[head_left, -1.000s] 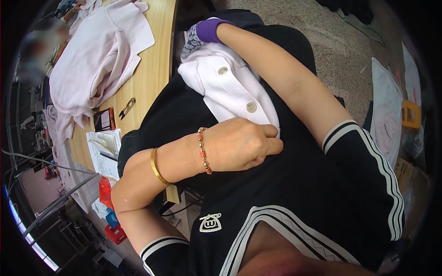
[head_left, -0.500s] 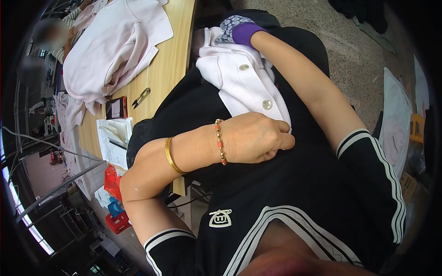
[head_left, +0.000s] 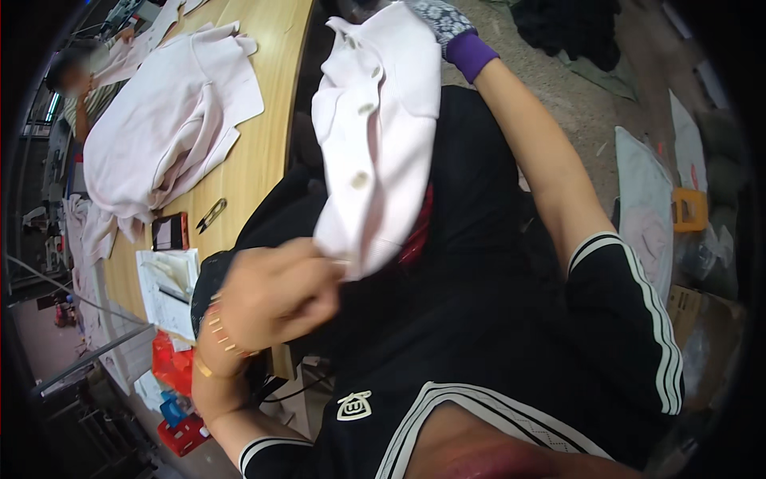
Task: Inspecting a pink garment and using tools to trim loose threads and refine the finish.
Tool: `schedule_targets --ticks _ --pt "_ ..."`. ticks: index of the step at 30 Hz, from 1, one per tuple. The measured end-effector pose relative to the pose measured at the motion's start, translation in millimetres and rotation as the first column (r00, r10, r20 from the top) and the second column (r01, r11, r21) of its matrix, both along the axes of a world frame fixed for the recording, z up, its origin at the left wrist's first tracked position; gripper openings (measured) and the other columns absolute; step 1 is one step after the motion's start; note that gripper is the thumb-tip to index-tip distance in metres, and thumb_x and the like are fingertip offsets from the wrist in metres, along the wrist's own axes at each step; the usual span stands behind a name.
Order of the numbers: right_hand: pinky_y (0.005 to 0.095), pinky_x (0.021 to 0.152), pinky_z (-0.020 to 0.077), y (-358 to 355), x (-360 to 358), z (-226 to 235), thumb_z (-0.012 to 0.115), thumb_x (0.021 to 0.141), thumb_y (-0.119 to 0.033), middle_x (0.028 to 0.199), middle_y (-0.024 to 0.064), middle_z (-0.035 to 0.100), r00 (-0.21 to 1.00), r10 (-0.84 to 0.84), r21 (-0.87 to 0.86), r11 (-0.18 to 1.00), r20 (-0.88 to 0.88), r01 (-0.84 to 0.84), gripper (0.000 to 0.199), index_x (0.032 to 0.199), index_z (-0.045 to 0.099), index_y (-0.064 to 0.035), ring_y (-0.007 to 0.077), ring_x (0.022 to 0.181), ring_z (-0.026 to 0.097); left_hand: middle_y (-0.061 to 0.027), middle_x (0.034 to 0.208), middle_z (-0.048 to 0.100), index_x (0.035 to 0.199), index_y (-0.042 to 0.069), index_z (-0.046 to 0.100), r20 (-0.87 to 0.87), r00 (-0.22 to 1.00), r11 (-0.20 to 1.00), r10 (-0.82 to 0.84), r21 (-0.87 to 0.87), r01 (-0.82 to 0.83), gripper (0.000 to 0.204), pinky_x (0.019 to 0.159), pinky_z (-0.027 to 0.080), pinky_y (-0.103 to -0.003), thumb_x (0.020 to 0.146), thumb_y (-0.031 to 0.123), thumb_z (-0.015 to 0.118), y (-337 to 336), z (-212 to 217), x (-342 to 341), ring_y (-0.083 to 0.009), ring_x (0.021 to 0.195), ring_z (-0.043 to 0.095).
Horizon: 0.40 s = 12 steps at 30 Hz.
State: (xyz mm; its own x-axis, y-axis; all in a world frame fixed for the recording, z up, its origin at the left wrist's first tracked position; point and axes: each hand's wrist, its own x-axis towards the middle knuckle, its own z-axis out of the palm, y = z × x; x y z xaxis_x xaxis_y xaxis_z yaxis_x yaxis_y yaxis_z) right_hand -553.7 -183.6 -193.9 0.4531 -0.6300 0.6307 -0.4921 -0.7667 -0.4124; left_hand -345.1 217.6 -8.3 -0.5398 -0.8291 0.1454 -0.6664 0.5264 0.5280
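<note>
A pale pink knit cardigan point(head_left: 399, 112) with large buttons down its front band hangs stretched between my two hands above my lap. My left hand point(head_left: 279, 291), bare and a little blurred, is closed on the lower corner of the cardigan near its button band. At the far end, my right hand point(head_left: 447, 28), in a patterned glove with a purple cuff, grips the cardigan's upper edge; its fingertips are partly hidden behind the cloth.
On the wooden table point(head_left: 267, 96) to the left lie another pink knit garment point(head_left: 171, 112), thread snips point(head_left: 211, 215), a phone point(head_left: 169, 231) and papers point(head_left: 167, 279). A red basket point(head_left: 183, 435) is below. Dark cloth point(head_left: 566, 32) lies on the floor; a person sits across the table.
Both hands have lifted the cardigan off my lap. My left hand has moved left and down with its corner, my right hand farther away. The cardigan is now stretched out.
</note>
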Motion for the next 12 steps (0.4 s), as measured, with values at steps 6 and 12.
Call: schedule_targets --ticks 6,12 --pt "0.0378 0.093 0.0469 28.9 -73.7 31.0 0.057 0.082 -0.022 0.112 0.0142 0.065 0.944 -0.330 -0.390 0.866 0.023 0.312 0.037 0.116 0.062 -0.0074 0.0298 0.107 0.060 -0.0105 0.088 0.064 0.095 -0.005 0.064 -0.491 0.775 0.667 0.399 -0.424 -0.612 0.017 0.065 0.048 -0.025 0.080 -0.012 0.060 34.3 1.9 107.6 -0.0153 0.073 0.060" --pt "0.0393 0.091 0.0463 109.3 -42.3 101.2 0.051 0.087 -0.022 0.110 0.0147 0.063 0.980 0.194 -0.253 0.947 -0.041 -0.198 0.031 0.113 0.063 -0.0101 0.0298 0.103 0.060 -0.0107 0.097 0.063 0.104 -0.004 0.063 -0.299 0.781 0.800 0.549 -0.082 -0.594 0.017 0.075 0.051 -0.027 0.087 -0.004 0.062 22.7 -25.1 144.1 -0.0168 0.083 0.061"
